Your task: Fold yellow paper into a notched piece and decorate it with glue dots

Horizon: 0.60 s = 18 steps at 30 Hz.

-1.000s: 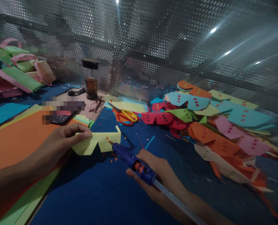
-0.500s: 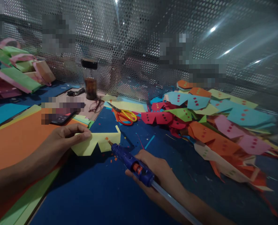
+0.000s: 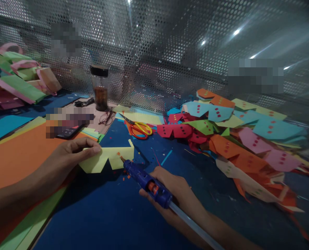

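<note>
My left hand (image 3: 71, 152) pinches the left end of a yellow cut-paper piece (image 3: 110, 158) lying on the blue table surface (image 3: 104, 211). My right hand (image 3: 177, 194) is wrapped round a blue glue gun (image 3: 146, 182) with a clear glue stick trailing back along my wrist. The gun's nozzle touches the lower edge of the yellow piece, close to a small orange square stuck on it.
A heap of coloured paper cut-outs (image 3: 237, 139) lies at the right. Scissors with yellow and red handles (image 3: 140, 129) rest behind the yellow piece. A dark jar (image 3: 101, 88), glasses (image 3: 106, 117) and a phone (image 3: 68, 131) stand further back. Orange paper sheets (image 3: 16, 152) are at left. A perforated metal screen (image 3: 154, 52) closes the back.
The glue gun's nozzle has crept slightly up and left against the yellow piece. My left hand has kept its hold and place.
</note>
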{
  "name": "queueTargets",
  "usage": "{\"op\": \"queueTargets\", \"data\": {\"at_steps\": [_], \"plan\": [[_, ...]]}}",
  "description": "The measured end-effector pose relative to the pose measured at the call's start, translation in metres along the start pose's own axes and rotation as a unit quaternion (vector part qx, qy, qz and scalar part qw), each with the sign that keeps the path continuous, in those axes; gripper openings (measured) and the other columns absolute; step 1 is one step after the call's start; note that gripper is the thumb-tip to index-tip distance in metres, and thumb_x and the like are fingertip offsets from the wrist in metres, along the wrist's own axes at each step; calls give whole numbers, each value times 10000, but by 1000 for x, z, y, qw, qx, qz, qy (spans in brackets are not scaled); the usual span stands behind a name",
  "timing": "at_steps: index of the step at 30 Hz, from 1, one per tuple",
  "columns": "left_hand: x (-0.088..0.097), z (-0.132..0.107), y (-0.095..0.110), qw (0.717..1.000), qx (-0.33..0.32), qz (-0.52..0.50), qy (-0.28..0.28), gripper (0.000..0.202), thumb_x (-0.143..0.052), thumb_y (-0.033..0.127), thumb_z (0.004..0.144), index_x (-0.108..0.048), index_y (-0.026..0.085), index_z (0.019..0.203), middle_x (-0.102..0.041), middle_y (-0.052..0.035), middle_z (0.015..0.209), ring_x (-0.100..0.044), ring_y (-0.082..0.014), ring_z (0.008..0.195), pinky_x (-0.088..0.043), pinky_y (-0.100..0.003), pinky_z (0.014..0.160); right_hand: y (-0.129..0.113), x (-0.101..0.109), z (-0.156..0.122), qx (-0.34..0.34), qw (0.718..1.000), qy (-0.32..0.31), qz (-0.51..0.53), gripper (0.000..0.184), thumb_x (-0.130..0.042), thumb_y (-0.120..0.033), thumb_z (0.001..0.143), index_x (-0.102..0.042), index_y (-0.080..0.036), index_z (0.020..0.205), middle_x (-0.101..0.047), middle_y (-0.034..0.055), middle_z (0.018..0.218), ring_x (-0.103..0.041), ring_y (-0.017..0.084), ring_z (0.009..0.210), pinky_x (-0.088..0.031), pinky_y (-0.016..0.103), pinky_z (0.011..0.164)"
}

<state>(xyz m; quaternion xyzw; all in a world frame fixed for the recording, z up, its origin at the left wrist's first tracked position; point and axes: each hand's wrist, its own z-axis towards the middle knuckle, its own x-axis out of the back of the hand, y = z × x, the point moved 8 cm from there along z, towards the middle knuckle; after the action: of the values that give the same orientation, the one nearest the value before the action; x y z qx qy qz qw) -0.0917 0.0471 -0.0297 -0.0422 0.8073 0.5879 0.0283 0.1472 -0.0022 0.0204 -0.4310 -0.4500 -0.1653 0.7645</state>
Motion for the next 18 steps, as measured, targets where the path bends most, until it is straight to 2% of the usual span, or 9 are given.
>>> {"op": "queueTargets", "data": {"at_steps": [14,18], "plan": [[0,-2,0,1000,3,-8,-7,336,-870,439,632,-679,207,783,-649,26,660,-580,-106,557,-425,-162,462,-3,5,-1,-17,1000,18,17,86,-621,-243,916,-554,-200,884,-631,4,872,-569,102,661,-390,217,590],[-1,-3,3,1000,-3,-14,10,333,-874,431,613,-682,200,755,-637,21,642,-564,-102,535,-410,-161,443,-2,4,-2,-25,999,16,12,85,-637,-227,904,-559,-200,886,-631,-3,860,-561,96,645,-384,218,584]]}}
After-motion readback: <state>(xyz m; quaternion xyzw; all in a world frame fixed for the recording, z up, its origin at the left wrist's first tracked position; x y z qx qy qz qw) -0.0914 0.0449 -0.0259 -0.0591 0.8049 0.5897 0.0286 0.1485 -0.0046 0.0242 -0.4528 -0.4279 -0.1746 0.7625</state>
